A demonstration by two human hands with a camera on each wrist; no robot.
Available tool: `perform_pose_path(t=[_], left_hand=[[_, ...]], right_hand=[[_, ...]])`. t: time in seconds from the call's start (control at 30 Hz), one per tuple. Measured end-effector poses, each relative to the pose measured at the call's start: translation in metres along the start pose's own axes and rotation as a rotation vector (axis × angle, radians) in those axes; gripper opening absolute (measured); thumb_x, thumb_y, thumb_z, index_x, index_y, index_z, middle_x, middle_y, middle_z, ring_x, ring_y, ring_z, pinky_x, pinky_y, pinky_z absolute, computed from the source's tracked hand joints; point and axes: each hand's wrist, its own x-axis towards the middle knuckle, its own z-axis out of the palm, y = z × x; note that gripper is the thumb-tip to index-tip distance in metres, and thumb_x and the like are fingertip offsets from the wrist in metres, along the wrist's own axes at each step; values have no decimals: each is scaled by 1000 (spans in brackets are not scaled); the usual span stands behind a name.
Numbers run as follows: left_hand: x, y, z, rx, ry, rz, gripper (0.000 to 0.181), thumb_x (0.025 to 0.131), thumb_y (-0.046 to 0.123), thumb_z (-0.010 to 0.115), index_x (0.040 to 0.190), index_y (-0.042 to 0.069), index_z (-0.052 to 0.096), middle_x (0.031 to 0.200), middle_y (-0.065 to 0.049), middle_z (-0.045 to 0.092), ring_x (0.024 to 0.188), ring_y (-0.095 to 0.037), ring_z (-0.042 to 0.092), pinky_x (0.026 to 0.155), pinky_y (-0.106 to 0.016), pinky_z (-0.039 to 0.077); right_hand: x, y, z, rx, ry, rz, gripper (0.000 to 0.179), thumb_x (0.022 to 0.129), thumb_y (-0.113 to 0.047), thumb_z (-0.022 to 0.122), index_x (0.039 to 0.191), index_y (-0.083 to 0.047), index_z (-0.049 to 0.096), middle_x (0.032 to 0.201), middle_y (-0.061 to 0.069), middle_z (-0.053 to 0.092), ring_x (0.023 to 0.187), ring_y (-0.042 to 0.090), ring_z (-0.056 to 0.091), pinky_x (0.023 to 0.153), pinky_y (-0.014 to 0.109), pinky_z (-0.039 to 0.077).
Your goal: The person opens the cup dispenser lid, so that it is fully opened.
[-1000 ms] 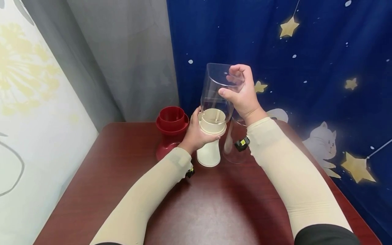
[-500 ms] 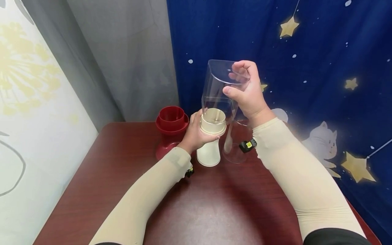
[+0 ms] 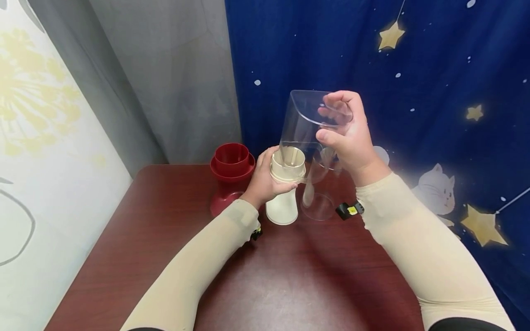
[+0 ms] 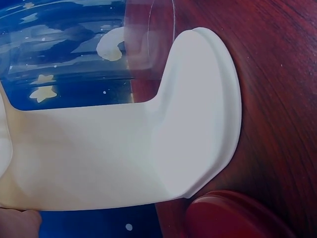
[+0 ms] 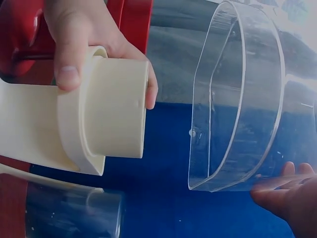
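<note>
A cream plastic stand (image 3: 282, 209) with a ringed collar and a flared foot stands upright on the table. My left hand (image 3: 265, 181) grips it just under the collar, the thumb along the near side. Up and to the right, my right hand (image 3: 354, 138) holds a clear, D-shaped plastic container (image 3: 300, 122) near its upper end, thumb on one side and fingers on the other. In the right wrist view a gap separates the container's lower rim (image 5: 242, 99) from the cream collar (image 5: 116, 106). The stand's foot (image 4: 198, 114) fills much of the left wrist view.
Left of the cream stand is a similar red one (image 3: 232, 172). A second clear container (image 3: 319, 209) stands close on its right, partly behind my right hand's container. The brown table (image 3: 265, 285) ends at the curtains (image 3: 190, 92) behind.
My right hand has carried the clear container to the right, first a little up and then down. The left hand and the cream stand stay in place.
</note>
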Motion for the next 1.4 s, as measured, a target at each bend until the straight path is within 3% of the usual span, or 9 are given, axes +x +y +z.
perform_pose_path(t=[0.4, 0.63, 0.8, 1.2, 1.4], left_hand=[[-1, 1, 0, -48, -18, -86, 116, 64, 33, 100, 159, 36, 35, 159, -7, 37, 135, -27, 48, 110, -49, 50], [-1, 1, -1, -44, -16, -79, 115, 65, 33, 99, 159, 36, 34, 158, -7, 38, 134, -26, 48, 110, -48, 50], [0, -1, 1, -44, -13, -74, 115, 65, 34, 100, 160, 32, 35, 157, -7, 38, 134, -26, 48, 110, -48, 50], [1, -4, 2, -42, 1, -52, 117, 63, 33, 101, 160, 28, 36, 157, -8, 39, 133, -26, 49, 110, -48, 50], [1, -5, 1, -53, -5, -57, 116, 64, 31, 101, 159, 32, 35, 156, -7, 39, 133, -25, 49, 110, -48, 49]], right_hand=[[-22, -2, -13, 72, 7, 18, 77, 64, -28, 102, 126, -18, 59, 135, 13, 61, 122, 30, 61, 100, 37, 53], [-34, -2, -20, 110, 11, 20, 79, 62, -27, 104, 127, -15, 59, 135, 13, 64, 121, 29, 63, 102, 37, 53], [-44, -2, -26, 154, -6, 41, 76, 66, -14, 100, 128, -13, 57, 136, 12, 64, 123, 29, 63, 104, 36, 53], [-65, 1, -45, 363, -183, 0, 70, 75, 5, 90, 133, 1, 51, 143, 19, 60, 130, 31, 61, 109, 36, 52], [-73, 8, -60, 430, -227, -26, 72, 77, 4, 89, 136, 4, 48, 147, 23, 56, 134, 35, 59, 113, 39, 50]])
